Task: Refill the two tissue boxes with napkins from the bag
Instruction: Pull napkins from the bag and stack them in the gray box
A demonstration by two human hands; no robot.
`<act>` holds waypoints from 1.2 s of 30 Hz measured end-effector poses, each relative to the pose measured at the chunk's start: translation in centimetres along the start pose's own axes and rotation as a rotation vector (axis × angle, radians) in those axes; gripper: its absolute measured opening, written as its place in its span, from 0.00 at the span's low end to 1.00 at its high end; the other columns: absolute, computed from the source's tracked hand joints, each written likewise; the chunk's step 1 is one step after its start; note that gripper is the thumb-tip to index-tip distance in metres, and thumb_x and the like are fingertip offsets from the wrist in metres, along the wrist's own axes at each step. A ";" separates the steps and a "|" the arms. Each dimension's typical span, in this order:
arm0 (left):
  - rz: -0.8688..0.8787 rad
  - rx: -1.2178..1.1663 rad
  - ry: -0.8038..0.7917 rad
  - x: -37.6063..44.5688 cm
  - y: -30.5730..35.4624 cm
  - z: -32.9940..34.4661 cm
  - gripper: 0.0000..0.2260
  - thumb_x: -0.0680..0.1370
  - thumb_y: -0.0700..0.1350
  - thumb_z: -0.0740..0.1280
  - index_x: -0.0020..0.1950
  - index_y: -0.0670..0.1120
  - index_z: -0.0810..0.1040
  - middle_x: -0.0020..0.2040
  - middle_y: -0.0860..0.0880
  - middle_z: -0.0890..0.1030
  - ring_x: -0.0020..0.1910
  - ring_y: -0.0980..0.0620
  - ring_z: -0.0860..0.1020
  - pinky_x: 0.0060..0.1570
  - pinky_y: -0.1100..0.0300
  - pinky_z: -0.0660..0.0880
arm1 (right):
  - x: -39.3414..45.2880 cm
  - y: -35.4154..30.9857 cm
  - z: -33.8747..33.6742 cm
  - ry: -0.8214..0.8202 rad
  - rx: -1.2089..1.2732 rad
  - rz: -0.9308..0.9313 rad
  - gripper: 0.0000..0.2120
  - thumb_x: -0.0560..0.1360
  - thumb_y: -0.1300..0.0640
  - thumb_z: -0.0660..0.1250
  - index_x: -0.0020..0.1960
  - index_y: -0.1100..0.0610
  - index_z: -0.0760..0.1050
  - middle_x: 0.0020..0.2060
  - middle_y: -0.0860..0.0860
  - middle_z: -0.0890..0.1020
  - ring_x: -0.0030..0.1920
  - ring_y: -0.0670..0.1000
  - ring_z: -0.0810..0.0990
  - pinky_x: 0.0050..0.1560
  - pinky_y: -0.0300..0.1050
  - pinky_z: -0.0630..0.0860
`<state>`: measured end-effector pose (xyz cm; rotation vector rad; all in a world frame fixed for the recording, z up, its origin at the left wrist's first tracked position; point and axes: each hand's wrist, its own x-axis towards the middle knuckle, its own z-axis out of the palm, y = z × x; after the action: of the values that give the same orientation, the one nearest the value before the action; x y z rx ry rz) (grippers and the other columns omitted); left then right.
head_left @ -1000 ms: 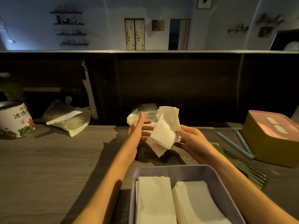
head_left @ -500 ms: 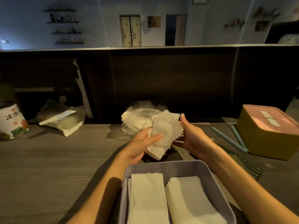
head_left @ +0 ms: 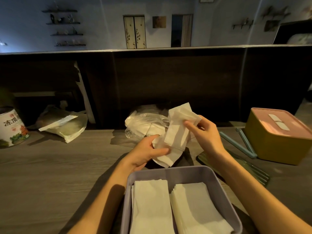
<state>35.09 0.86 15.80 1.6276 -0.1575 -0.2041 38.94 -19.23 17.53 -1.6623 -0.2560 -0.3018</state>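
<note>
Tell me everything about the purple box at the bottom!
The purple box is an open, lidless tub with rounded corners and smooth walls, plastic by its look. It sits on the wooden table, nearest the camera. Inside lie two side-by-side stacks of white napkins. Neither hand touches it.

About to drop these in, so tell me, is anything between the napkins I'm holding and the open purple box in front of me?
Nothing visible. The napkins, held by the left hand and right hand, hang just beyond the open purple box, which has no lid on and two stacks already inside.
</note>
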 end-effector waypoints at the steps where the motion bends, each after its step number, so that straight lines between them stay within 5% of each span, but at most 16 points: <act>1: 0.009 -0.042 0.042 0.0 0.0 0.1 0.29 0.71 0.44 0.79 0.70 0.43 0.74 0.64 0.44 0.81 0.63 0.46 0.80 0.66 0.46 0.75 | 0.2 -0.3 -0.3 0.015 0.018 0.013 0.08 0.79 0.52 0.71 0.58 0.48 0.80 0.51 0.45 0.84 0.50 0.40 0.83 0.52 0.44 0.81; 3: 0.001 -0.089 0.082 0.2 0.0 0.0 0.40 0.65 0.52 0.83 0.74 0.46 0.71 0.67 0.46 0.79 0.65 0.48 0.79 0.67 0.46 0.74 | 0.4 -1.0 -1.0 0.017 0.078 0.057 0.11 0.79 0.51 0.71 0.61 0.49 0.79 0.54 0.47 0.84 0.54 0.47 0.83 0.54 0.49 0.81; 7: 0.043 -0.181 0.148 0.1 0.5 0.1 0.24 0.71 0.45 0.76 0.66 0.50 0.76 0.59 0.50 0.84 0.60 0.50 0.81 0.61 0.52 0.78 | 0.8 -2.4 -2.0 -0.071 0.313 0.187 0.15 0.78 0.51 0.71 0.64 0.53 0.78 0.55 0.49 0.85 0.54 0.51 0.86 0.47 0.47 0.83; 10: 0.046 -0.308 0.205 -0.3 0.6 0.3 0.21 0.70 0.46 0.76 0.62 0.53 0.76 0.59 0.48 0.83 0.61 0.47 0.80 0.64 0.48 0.76 | 0.8 -3.1 -2.1 -0.176 0.408 0.232 0.18 0.78 0.52 0.70 0.66 0.54 0.77 0.55 0.50 0.85 0.53 0.50 0.86 0.44 0.44 0.83; 14: 0.044 -0.511 0.194 -0.9 0.9 0.7 0.23 0.68 0.46 0.73 0.63 0.49 0.75 0.61 0.42 0.81 0.61 0.42 0.79 0.62 0.46 0.76 | 0.4 -3.2 -1.4 -0.283 0.357 0.183 0.25 0.71 0.48 0.72 0.66 0.51 0.77 0.56 0.48 0.85 0.56 0.50 0.85 0.50 0.45 0.83; 19: 0.060 -0.603 0.179 -0.8 1.0 1.5 0.19 0.72 0.45 0.68 0.63 0.46 0.77 0.47 0.46 0.87 0.47 0.49 0.85 0.44 0.53 0.82 | -0.1 -2.7 -0.6 -0.282 0.171 0.138 0.17 0.73 0.49 0.74 0.61 0.52 0.78 0.53 0.49 0.84 0.53 0.47 0.85 0.49 0.42 0.83; 22: 0.006 -0.497 0.228 -0.2 1.3 2.4 0.08 0.83 0.47 0.62 0.56 0.48 0.78 0.46 0.46 0.86 0.47 0.49 0.83 0.40 0.56 0.81 | 0.0 -2.6 -0.6 -0.316 0.161 0.175 0.16 0.73 0.52 0.75 0.59 0.52 0.78 0.53 0.51 0.84 0.51 0.48 0.86 0.49 0.45 0.84; 25: -0.117 -0.381 0.266 0.4 1.1 2.4 0.09 0.84 0.48 0.60 0.49 0.46 0.76 0.43 0.45 0.80 0.40 0.51 0.80 0.36 0.59 0.76 | -0.4 -2.7 -0.6 -0.385 0.138 0.167 0.17 0.72 0.51 0.77 0.59 0.53 0.78 0.53 0.50 0.85 0.52 0.50 0.87 0.50 0.49 0.85; 28: -0.150 -0.489 0.311 1.1 -0.2 1.8 0.11 0.83 0.51 0.62 0.57 0.46 0.78 0.45 0.47 0.85 0.43 0.50 0.84 0.40 0.57 0.80 | -0.8 -2.1 0.0 -0.265 -0.045 0.068 0.14 0.72 0.49 0.77 0.54 0.52 0.80 0.49 0.46 0.85 0.47 0.44 0.85 0.43 0.40 0.84; 31: -0.116 -0.640 0.252 0.5 -0.1 2.2 0.11 0.82 0.54 0.62 0.54 0.47 0.78 0.39 0.48 0.87 0.38 0.51 0.86 0.38 0.56 0.81 | -0.6 -0.9 0.5 -0.113 -0.231 -0.021 0.13 0.71 0.48 0.78 0.51 0.48 0.77 0.45 0.43 0.83 0.43 0.40 0.84 0.38 0.36 0.82; 36: -0.073 -0.660 0.227 0.2 0.7 2.9 0.15 0.81 0.58 0.62 0.60 0.49 0.78 0.49 0.44 0.87 0.44 0.45 0.86 0.41 0.51 0.82 | -0.5 0.2 0.5 -0.014 -0.400 -0.160 0.10 0.73 0.49 0.77 0.48 0.48 0.77 0.45 0.43 0.81 0.44 0.44 0.81 0.43 0.35 0.81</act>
<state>34.63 -2.07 16.26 0.9879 0.1356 -0.1085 38.58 -18.72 17.12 -2.0433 -0.3574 -0.4860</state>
